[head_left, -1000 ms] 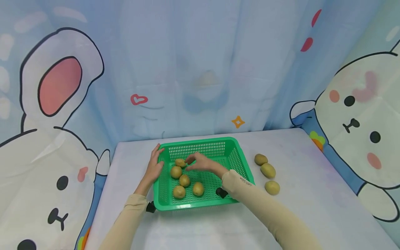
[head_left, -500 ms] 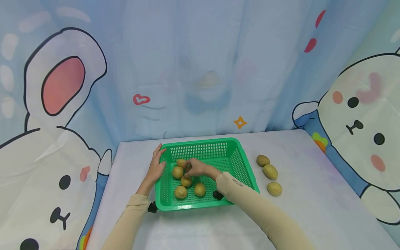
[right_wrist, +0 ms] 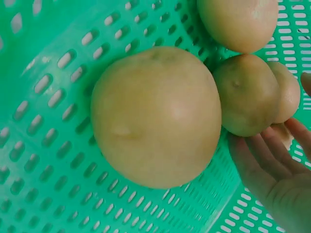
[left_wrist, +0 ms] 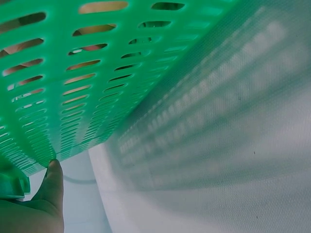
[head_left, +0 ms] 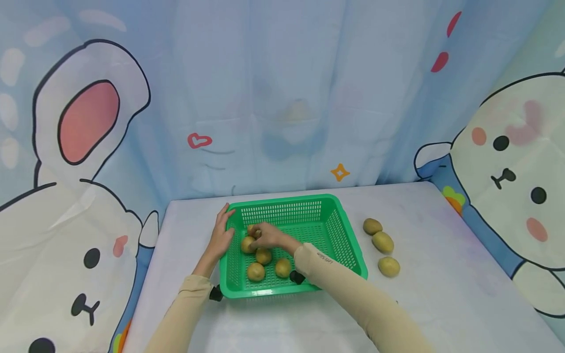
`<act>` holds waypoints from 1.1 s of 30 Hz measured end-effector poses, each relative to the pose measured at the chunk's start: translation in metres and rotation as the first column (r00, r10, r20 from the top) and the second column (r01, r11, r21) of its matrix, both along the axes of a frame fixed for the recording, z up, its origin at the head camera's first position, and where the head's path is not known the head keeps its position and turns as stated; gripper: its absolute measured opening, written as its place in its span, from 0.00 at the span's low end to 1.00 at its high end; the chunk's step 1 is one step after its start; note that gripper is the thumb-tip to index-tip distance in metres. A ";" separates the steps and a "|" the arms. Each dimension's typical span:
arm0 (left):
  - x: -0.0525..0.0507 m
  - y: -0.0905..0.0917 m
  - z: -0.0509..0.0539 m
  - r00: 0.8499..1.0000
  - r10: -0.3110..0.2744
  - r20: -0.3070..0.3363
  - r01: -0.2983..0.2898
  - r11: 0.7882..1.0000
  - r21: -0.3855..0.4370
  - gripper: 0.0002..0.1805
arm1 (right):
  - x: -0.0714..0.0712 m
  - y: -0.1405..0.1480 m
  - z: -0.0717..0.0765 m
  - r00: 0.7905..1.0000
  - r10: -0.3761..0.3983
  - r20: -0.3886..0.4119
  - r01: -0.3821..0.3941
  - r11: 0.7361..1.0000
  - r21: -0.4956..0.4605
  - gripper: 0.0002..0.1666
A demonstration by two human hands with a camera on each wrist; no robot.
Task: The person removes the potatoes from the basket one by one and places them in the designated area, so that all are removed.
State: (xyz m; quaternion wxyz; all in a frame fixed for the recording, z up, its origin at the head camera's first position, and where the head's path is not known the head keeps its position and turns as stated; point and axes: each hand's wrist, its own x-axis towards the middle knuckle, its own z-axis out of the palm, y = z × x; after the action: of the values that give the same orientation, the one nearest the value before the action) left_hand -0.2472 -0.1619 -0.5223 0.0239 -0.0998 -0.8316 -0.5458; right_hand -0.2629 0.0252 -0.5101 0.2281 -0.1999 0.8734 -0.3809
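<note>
On the pale table (head_left: 291,328), a green basket (head_left: 309,198) sits slightly askew, five potatoes gathered in its left half. Its back-left corner is where the left hand (head_left: 219,236) clasps the rim: the thumb lies over the rim, and in the left wrist view a fingertip (left_wrist: 55,172) touches the outer wall below it.

Inside, the right hand (head_left: 270,237) reaches in over the front edge, palm down. Its fingers are curved and touch potatoes, with the thumb standing apart from them; I cannot tell whether they clamp on one. Partly hidden beneath the fingers is the rear potato (head_left: 250,229), and the left potato (head_left: 247,245) lies by the thumb. Next come the middle potato (head_left: 264,256), just beside the left one, then the front potato (head_left: 256,272) and the right-hand potato (head_left: 283,268) (these two lie apart, nearest the front wall). The right wrist view shows one potato large and close, with others clustered beside the fingertips.

To the right of the basket, three more potatoes lie on the table: the far one (head_left: 372,226) close to the second (head_left: 382,242), the third (head_left: 389,267) a little nearer the person. Behind the table hangs a blue curtain (head_left: 291,63) printed with cartoon animals.
</note>
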 end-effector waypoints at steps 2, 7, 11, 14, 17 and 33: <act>0.000 0.000 0.000 1.000 -0.001 -0.002 0.001 1.000 0.002 0.32 | 0.000 -0.003 0.000 1.000 0.013 -0.004 -0.013 1.000 -0.001 0.31; 0.000 -0.001 -0.003 1.000 0.001 -0.008 -0.001 1.000 -0.013 0.32 | 0.000 -0.007 -0.004 1.000 0.027 -0.002 -0.027 1.000 0.008 0.30; -0.001 -0.002 -0.004 1.000 0.001 -0.024 -0.002 1.000 -0.021 0.32 | -0.001 -0.010 -0.004 0.999 0.036 0.003 -0.036 0.999 0.023 0.26; -0.001 -0.002 -0.003 1.000 -0.003 -0.024 0.002 1.000 -0.020 0.32 | -0.001 -0.013 -0.003 0.999 0.042 0.006 -0.042 0.999 0.027 0.24; -0.002 -0.001 -0.001 1.000 -0.003 -0.013 0.003 1.000 -0.019 0.32 | -0.001 -0.015 -0.003 0.999 0.043 0.000 -0.043 0.998 0.043 0.24; -0.002 -0.001 0.000 1.000 0.001 -0.006 -0.001 1.000 -0.023 0.32 | -0.002 -0.016 -0.001 0.997 0.067 -0.035 -0.065 0.996 0.067 0.23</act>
State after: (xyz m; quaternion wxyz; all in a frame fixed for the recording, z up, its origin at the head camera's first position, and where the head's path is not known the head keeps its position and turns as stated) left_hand -0.2488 -0.1630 -0.5226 0.0255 -0.1012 -0.8379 -0.5357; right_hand -0.2652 0.0096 -0.5108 0.2308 -0.2280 0.8825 -0.3406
